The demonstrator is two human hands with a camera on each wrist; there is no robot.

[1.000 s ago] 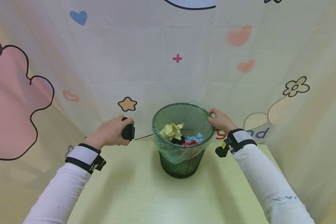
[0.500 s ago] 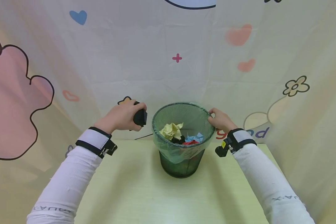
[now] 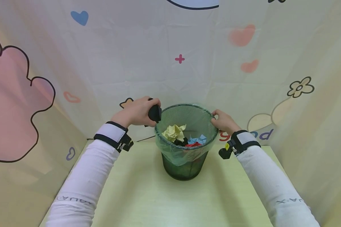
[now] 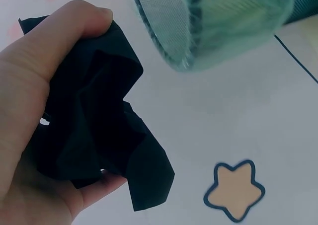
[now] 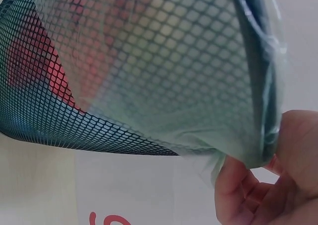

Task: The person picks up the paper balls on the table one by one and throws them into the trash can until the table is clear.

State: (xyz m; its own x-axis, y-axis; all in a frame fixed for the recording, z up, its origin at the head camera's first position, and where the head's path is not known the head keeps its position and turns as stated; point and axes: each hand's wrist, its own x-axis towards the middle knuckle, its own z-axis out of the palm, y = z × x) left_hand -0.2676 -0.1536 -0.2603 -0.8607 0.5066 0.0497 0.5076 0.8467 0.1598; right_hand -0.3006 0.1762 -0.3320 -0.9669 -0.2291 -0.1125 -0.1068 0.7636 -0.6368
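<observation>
A crumpled sheet of black paper is held in my left hand, thumb on one side and fingers on the other. That hand is at the left rim of a mesh wastebasket, slightly above it in the head view. A thin green bag lines the basket and folds over its rim. My right hand pinches the rim and bag on the right side; its fingers show below the rim in the right wrist view. Inside lie crumpled yellow paper, blue paper, red paper and black paper.
The basket stands upright on a pale table, near its back edge. Behind the table hangs a light curtain printed with hearts, a star and a flower. Both wrists carry strapped cameras.
My left hand has moved right and slightly up with the black paper, from well left of the basket to its left rim. The right hand and basket have stayed still.
</observation>
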